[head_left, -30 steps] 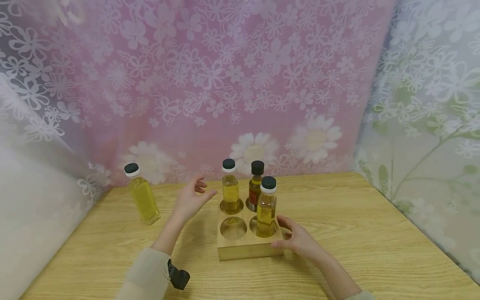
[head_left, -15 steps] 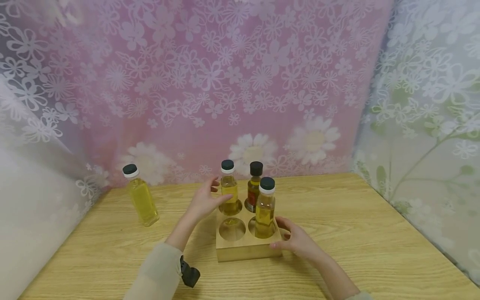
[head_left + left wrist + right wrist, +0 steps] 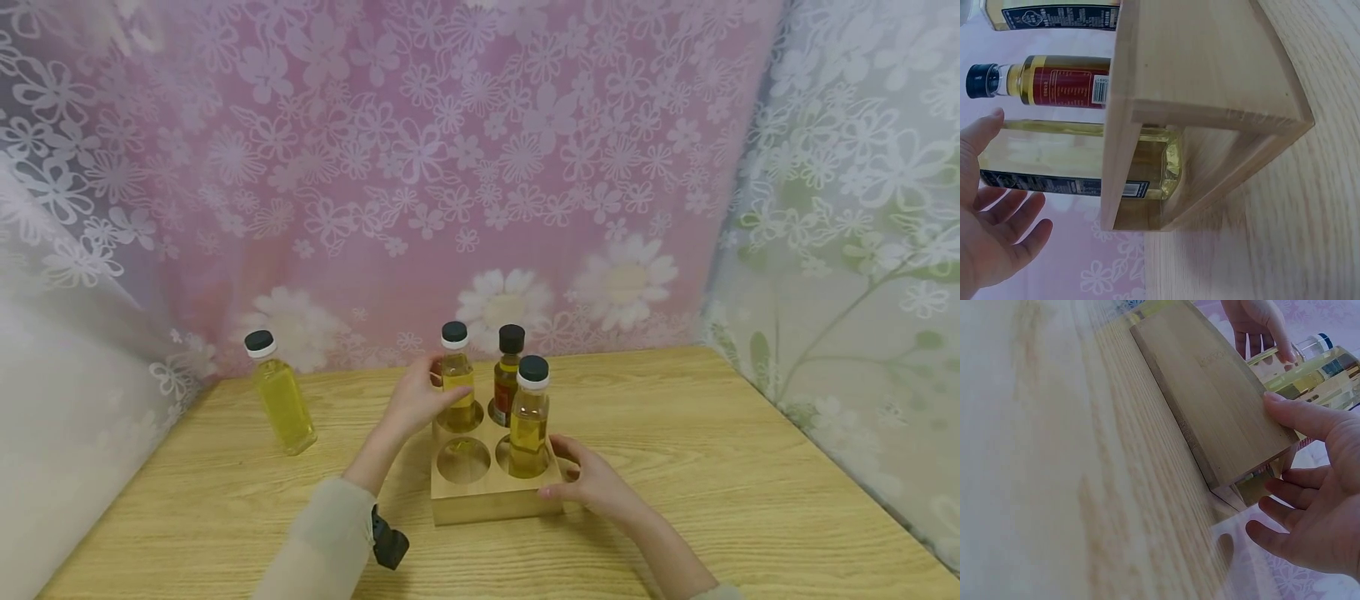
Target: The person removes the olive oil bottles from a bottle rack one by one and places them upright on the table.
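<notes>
A wooden bottle rack (image 3: 497, 505) with round holes stands on the table. My left hand (image 3: 420, 396) is around the back-left oil bottle (image 3: 454, 382), thumb across its front and fingers behind. In the left wrist view this bottle (image 3: 1047, 153) reaches down through the rack's top board, its base inside. At the rack's right front corner, my right hand (image 3: 592, 479) holds the rack, thumb on the front edge and fingers along the side. The front-right hole holds another oil bottle (image 3: 529, 429); a dark-capped bottle with a red label (image 3: 506, 379) stands behind it. The front-left hole (image 3: 463, 460) is empty.
A fourth oil bottle (image 3: 283, 400), square-sided with a dark green cap, stands apart on the left of the table (image 3: 187, 500). Flowered curtains (image 3: 480, 167) close off the back and both sides.
My left hand has moved right, from beside the rack to around the back-left bottle, its thumb now across the front. The right hand stays at the rack's corner.
</notes>
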Available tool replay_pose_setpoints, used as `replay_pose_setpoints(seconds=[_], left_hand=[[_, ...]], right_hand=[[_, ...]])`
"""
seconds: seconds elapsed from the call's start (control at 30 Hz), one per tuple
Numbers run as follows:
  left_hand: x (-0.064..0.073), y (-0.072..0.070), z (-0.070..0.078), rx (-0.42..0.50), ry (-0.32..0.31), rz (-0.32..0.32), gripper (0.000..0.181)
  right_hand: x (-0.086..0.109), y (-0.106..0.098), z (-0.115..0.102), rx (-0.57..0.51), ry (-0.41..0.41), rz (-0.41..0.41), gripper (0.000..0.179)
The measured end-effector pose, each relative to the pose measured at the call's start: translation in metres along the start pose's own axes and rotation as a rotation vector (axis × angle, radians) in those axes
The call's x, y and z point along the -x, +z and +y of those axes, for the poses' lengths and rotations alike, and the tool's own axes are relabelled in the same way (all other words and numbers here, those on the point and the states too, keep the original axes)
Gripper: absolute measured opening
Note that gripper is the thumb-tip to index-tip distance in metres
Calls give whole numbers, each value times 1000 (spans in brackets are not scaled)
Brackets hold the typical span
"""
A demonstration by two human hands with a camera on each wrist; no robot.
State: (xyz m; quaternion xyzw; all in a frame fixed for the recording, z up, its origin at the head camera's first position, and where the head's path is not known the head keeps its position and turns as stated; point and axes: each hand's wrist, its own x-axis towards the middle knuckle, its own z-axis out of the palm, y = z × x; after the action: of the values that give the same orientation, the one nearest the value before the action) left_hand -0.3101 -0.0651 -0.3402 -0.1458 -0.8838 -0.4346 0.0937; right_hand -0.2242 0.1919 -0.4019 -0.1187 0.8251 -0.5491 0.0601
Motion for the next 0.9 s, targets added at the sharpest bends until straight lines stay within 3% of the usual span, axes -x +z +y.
replay_pose_setpoints(seconds=[0.53,0.7,0.9], left_hand=[[2,10,0,-75,24,94,56],[0,5,4,17,51,111,54],[-1,-12,16,107,86,123,55]], right_hand=[[-1,0,1,1,7,10,84],[-1,0,1,-4,2,1,85],[0,0,1,-16,3,-3,85]])
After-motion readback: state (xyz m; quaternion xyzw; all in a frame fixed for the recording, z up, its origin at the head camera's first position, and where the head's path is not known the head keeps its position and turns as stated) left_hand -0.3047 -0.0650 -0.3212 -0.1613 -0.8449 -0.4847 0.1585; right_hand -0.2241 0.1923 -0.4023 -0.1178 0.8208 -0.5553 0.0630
